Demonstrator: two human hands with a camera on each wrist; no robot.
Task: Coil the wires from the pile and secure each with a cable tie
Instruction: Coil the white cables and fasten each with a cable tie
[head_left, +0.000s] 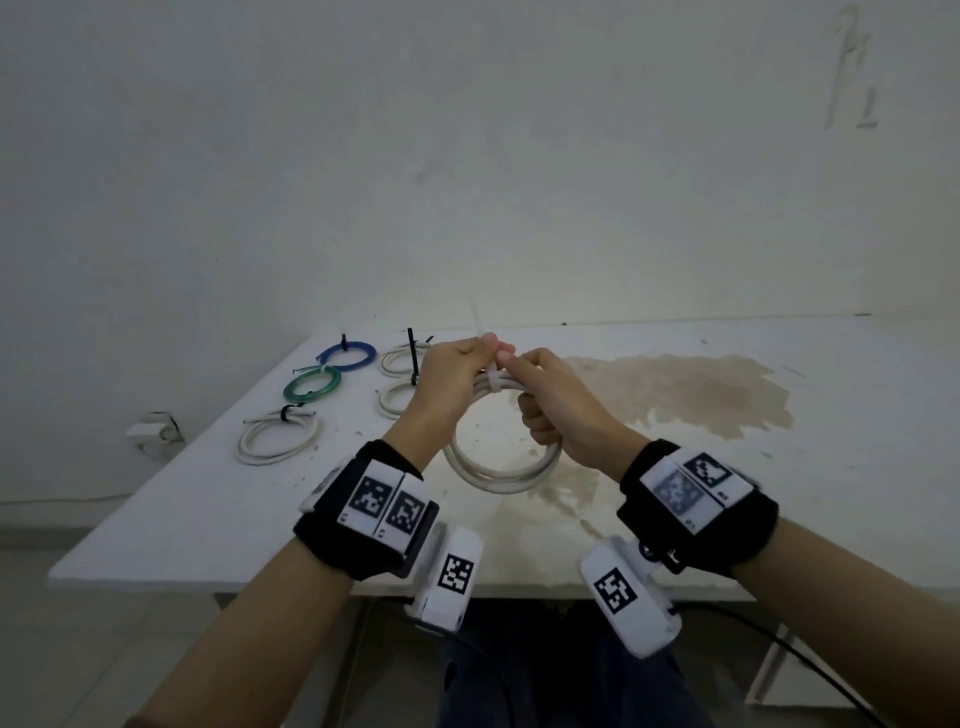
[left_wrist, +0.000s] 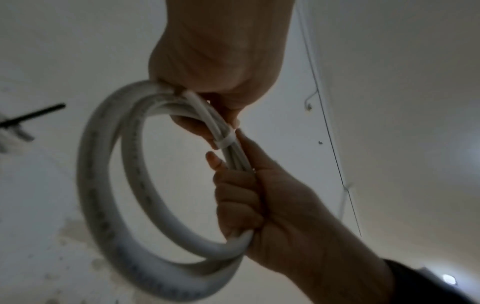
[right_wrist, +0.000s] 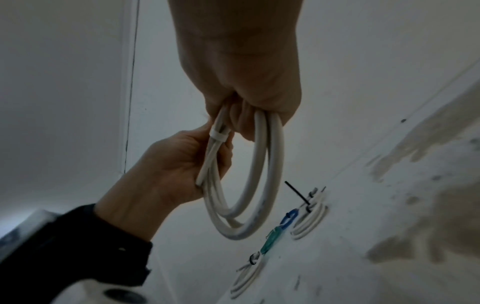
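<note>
Tie tail (head_left: 475, 317) blurs; hands hide coil (head_left: 498, 467) top

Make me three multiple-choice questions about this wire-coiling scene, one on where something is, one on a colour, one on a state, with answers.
1. Where is the blue coil?
A. table's far left
B. on the floor
C. in the right hand

2. What colour is the cable tie on the held coil?
A. black
B. white
C. green

3. How is the held coil?
A. flat on the table
B. gripped by both hands
C. hanging from one hand

Answers: 1 A, it lies near the green coil. 2 B, a white band. 3 B, left hand and right hand both grip it.
</note>
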